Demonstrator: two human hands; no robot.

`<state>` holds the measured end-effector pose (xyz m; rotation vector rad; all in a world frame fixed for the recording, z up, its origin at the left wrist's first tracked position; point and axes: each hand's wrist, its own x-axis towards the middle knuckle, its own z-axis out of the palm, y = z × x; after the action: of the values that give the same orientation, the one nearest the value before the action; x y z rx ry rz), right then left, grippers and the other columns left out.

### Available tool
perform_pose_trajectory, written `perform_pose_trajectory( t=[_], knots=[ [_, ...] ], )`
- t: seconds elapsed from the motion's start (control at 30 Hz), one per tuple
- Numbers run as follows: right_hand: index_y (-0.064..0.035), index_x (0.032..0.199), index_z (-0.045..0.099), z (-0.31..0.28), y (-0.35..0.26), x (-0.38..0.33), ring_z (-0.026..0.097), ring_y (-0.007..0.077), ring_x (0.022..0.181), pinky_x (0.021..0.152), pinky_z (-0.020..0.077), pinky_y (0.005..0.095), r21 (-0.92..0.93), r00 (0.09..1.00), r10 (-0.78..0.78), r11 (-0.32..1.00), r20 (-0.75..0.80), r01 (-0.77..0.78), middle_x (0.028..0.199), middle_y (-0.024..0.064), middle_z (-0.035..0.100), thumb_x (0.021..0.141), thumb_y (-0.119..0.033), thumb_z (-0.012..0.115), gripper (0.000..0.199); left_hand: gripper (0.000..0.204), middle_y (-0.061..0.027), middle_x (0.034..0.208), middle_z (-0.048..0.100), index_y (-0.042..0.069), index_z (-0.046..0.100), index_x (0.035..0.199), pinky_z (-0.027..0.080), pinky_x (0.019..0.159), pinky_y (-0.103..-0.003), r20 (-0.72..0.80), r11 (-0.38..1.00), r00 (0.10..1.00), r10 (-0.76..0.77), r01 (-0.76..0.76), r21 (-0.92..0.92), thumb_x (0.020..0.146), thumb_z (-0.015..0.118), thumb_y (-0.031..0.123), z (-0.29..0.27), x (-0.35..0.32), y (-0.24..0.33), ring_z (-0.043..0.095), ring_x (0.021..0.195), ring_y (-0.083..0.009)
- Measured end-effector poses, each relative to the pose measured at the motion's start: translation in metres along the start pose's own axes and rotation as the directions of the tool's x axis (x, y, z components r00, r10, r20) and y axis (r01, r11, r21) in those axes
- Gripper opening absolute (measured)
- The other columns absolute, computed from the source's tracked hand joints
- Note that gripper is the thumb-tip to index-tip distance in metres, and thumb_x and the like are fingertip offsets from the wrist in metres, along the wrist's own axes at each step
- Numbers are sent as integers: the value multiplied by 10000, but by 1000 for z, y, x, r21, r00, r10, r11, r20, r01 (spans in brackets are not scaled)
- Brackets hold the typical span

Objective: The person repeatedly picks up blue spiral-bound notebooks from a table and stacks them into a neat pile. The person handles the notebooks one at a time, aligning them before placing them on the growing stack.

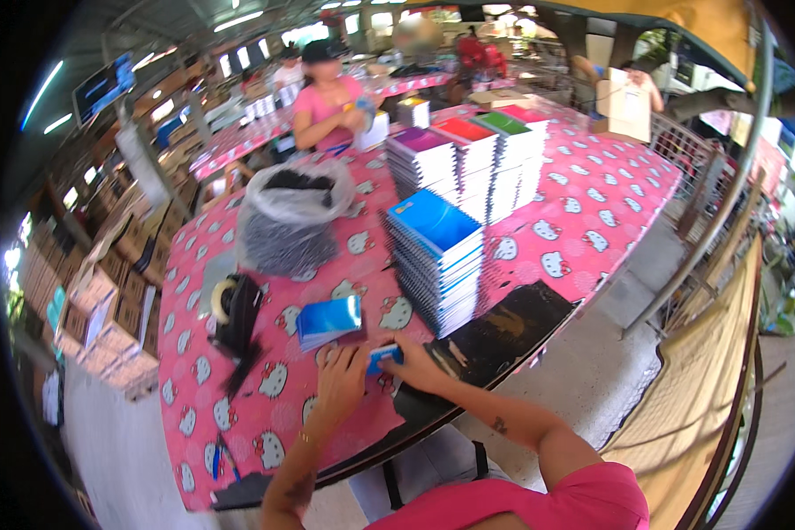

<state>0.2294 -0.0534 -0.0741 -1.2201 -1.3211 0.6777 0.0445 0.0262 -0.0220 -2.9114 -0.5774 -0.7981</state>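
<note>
A small blue piece [382, 358], too covered to name by kind, sits between my two hands at the near side of the table. My right hand [412, 363] grips it from the right with bent fingers. On its left side, my left hand [342, 378] closes against its edge, fingers curled. Just beyond the left hand lies a short, slightly fanned pile of blue notebook covers [329, 321]. Past my right hand rises a tall stack of spiral notebooks [439, 256] with blue covers.
Left are a tape dispenser [235, 314], a clear bag of black spiral coils [291, 221] and blue-handled pliers [225, 461]. Purple, red and green notebook stacks [468, 163] stand farther back. A co-worker [331, 106] stands across the table; cartons [110, 305] line the left floor.
</note>
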Motion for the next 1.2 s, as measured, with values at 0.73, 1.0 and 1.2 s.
perform_pose_trajectory(
  t=[0.73, 1.0, 1.2],
  knots=[
    [-26, 1225, 673, 4, 7, -13, 616, 95, 962, 845, 514, 264, 206, 953, 188, 949, 238, -238, 1118, 28, 686, 930, -72, 687, 299, 176, -184, 1012, 568, 31, 603, 1110, 460, 823, -462, -253, 774, 883, -396, 469, 425, 952, 578, 103, -12, -108, -173, 556, 961, -372],
    [-28, 1254, 660, 9, 5, -14, 617, 75, 888, 775, 526, 248, 227, 960, 167, 949, 226, -218, 1100, 25, 693, 940, -57, 671, 315, 185, -148, 1094, 563, 22, 545, 1164, 468, 902, -417, -198, 639, 631, -750, 614, -463, 1045, 510, 159, -32, -89, -103, 578, 1068, -338],
    [-32, 1283, 648, 8, -2, -15, 618, 72, 834, 746, 528, 244, 213, 943, 217, 938, 250, -273, 1081, 16, 693, 948, -34, 650, 335, 216, -89, 1064, 567, -18, 498, 1162, 484, 872, -342, 182, 119, 566, -804, 453, -884, 1062, 475, 173, -5, -66, 26, 613, 1015, -223]
  ],
)
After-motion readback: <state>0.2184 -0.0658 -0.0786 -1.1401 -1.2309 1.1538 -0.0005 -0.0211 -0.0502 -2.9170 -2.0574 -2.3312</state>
